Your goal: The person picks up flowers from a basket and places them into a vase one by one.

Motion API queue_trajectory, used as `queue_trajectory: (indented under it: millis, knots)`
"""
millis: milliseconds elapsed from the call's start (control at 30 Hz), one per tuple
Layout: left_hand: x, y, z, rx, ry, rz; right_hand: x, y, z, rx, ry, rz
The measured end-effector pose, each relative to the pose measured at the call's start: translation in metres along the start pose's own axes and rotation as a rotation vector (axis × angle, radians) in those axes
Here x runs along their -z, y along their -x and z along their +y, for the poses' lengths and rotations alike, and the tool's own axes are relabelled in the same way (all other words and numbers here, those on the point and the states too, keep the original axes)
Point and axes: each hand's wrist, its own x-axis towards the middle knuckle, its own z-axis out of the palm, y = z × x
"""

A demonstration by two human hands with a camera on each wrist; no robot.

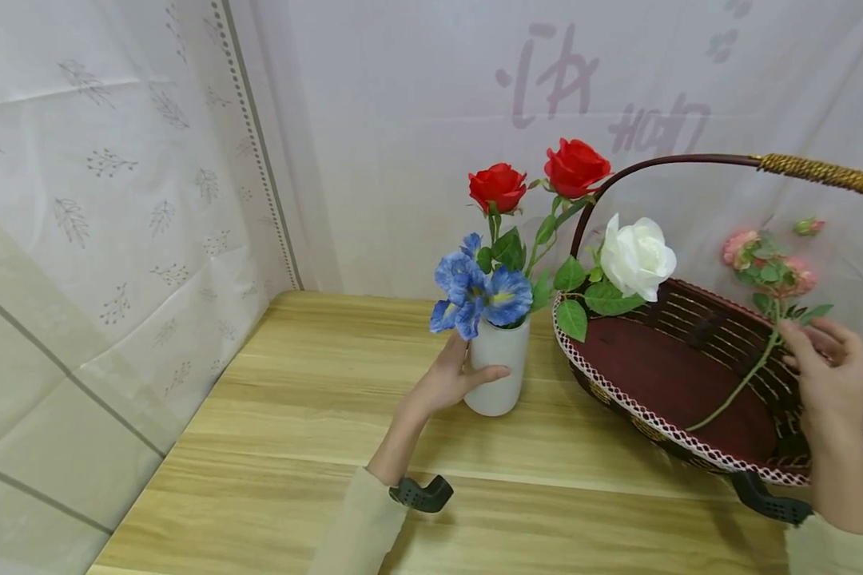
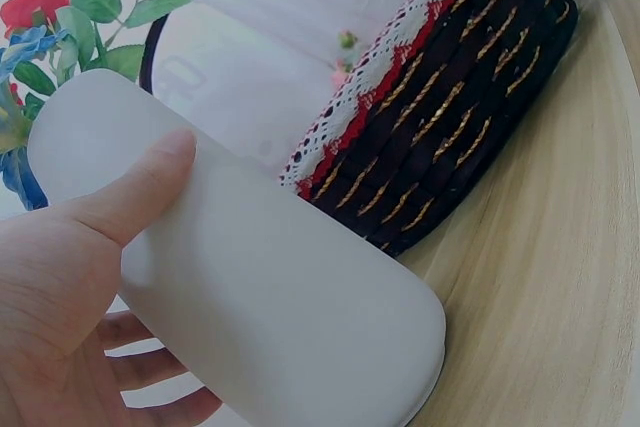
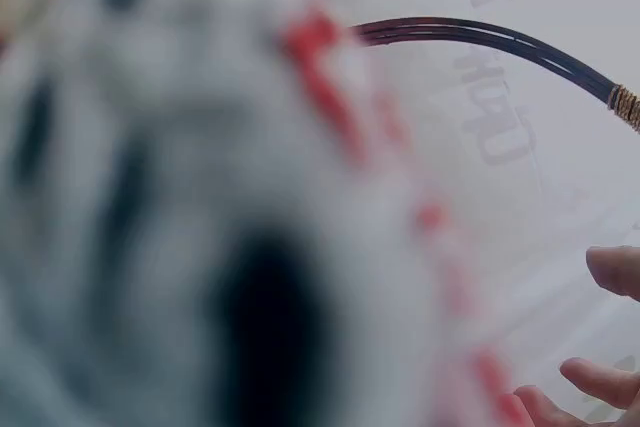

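My left hand [image 1: 442, 383] grips the white vase [image 1: 499, 371], its thumb laid across the front and its other fingers behind. Out of the vase rise two red roses [image 1: 578, 168], a white rose [image 1: 638, 257] leaning right, and blue irises [image 1: 475, 291]. Over the right part of the dark woven basket [image 1: 647, 383], my right hand [image 1: 834, 375] has its fingers apart, fingertips right at the stem of a pink flower spray [image 1: 769, 263]. That stem slants down into the basket. In the right wrist view, nothing shows between the fingers [image 3: 610, 272].
The basket has white lace trim [image 2: 350, 102] around its rim and a tall arched handle [image 1: 690, 158], beside the white rose. A wood-grain table [image 1: 309, 431] lies underneath. Patterned white cloth [image 1: 403, 160] hangs behind and on the left.
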Motion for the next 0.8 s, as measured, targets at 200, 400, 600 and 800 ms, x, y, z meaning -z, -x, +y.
queue_trajectory:
  millis: [200, 400, 600, 800]
  knots:
    - [0.0, -0.001, 0.0, -0.022, -0.002, 0.007, 0.004, -0.005, -0.012, -0.017, -0.017, -0.046]
    - [0.0, -0.002, -0.002, -0.023, -0.01, 0.012, 0.006, -0.018, -0.016, -0.067, 0.182, -0.085]
    - [-0.001, 0.0, -0.002, 0.0, 0.001, 0.003, 0.007, -0.034, -0.006, -0.125, 0.189, -0.147]
    - [-0.001, -0.001, -0.002, -0.005, 0.002, -0.002, 0.004, -0.045, 0.002, -0.184, 0.19, -0.153]
